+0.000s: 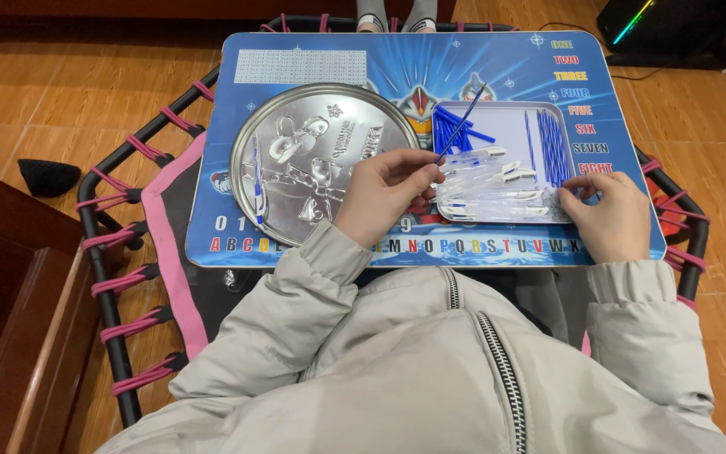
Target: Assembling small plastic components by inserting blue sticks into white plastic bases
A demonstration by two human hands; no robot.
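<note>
My left hand [386,192] pinches a thin blue pen refill [462,124] that slants up and to the right over a rectangular metal tray [506,113]. The tray holds several blue refills [552,145] along its far and right sides and a pile of clear pen barrels [489,187] near its front. At the tray's front right corner my right hand [607,212] touches the barrels with its fingertips; I cannot tell whether it grips one. A round metal tray [291,189] lies to the left with one assembled pen [258,181] on it.
Both trays sit on a blue printed lap table [497,63] over a black frame with pink straps [128,202]. A wooden floor surrounds it. A black object [48,176] lies on the floor at left, a dark box [682,29] at top right.
</note>
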